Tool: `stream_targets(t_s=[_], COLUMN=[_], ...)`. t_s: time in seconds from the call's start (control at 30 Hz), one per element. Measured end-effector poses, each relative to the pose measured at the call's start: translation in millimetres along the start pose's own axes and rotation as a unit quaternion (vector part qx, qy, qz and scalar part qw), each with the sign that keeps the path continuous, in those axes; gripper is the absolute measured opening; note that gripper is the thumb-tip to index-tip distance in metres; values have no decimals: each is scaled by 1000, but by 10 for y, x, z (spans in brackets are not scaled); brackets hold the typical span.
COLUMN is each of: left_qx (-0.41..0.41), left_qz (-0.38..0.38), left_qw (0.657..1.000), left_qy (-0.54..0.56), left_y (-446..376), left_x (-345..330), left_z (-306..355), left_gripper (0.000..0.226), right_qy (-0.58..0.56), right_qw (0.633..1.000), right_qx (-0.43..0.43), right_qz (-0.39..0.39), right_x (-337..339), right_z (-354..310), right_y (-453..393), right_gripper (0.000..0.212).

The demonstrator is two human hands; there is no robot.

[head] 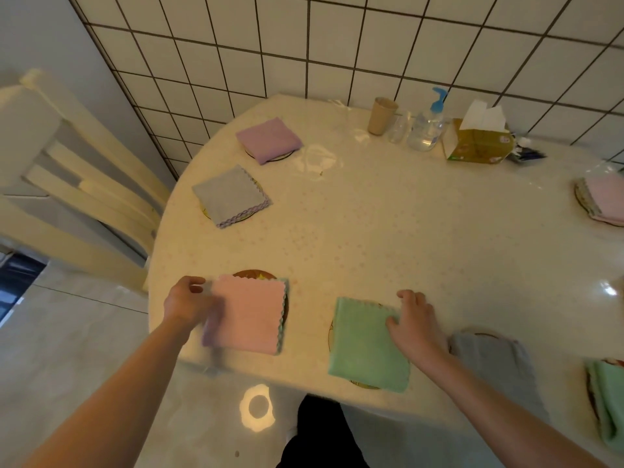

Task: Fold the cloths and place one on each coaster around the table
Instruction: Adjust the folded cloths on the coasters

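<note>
A round cream desk (388, 238) with a glossy, faintly speckled top stands against a white tiled wall (337, 45). At its near rim a fluffy pink folded cloth (248, 315) with scalloped edges lies on a round brown coaster (254, 274), most of which it hides. The left hand (189, 304) pinches this cloth's left edge, fingers curled round it; that edge is blurred. Just right of the pink cloth, a soft mint-green folded cloth (366, 344) covers another coaster. The right hand (415, 324) rests on its right edge, fingers loosely spread and bent, thumb on the fabric. Beyond the pink cloth lie a grey folded cloth (231, 197) with zigzag trim and a lilac folded cloth (268, 140), each on its own coaster. The desk's middle is bare. A cream wooden chair (77, 184) stands beside the desk's left rim.
</note>
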State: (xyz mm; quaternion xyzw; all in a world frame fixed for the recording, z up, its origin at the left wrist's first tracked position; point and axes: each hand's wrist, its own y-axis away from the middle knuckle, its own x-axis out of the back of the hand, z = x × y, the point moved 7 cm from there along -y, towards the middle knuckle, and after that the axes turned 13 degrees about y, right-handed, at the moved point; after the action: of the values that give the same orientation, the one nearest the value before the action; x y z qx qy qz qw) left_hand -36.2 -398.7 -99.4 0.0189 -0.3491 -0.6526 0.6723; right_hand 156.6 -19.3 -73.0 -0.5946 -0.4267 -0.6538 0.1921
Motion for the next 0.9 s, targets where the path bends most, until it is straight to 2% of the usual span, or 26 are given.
stream_targets(t_s=[0.17,0.47,0.57,0.7,0.9], left_qx=[11,17,1,64,113], left_qz=[-10,51,76,90,91], left_qw=[995,993,993,990,983], left_qy=[94,106,89,93,111], left_y=[-420,-1342,-1575,-1869,-2078], left_x=[-42,-208,-255,-305,-355], left_z=[404,1093,1238,1163,988], left_gripper=[35,30,34,44,43], right_qy=[-59,-92,-96,-97,-85], right_qw=[997,984,981,980,987], right_qx=[57,150,170,171,134], right_qz=[7,-20,-21,-27,-18], right_x=[209,702,853,988,1094], right_z=[-528,-1652,-2004,-2454,-2889], right_y=[-550,-2073,-2568,-3174,-3855], right_gripper=[45,36,35,37,41])
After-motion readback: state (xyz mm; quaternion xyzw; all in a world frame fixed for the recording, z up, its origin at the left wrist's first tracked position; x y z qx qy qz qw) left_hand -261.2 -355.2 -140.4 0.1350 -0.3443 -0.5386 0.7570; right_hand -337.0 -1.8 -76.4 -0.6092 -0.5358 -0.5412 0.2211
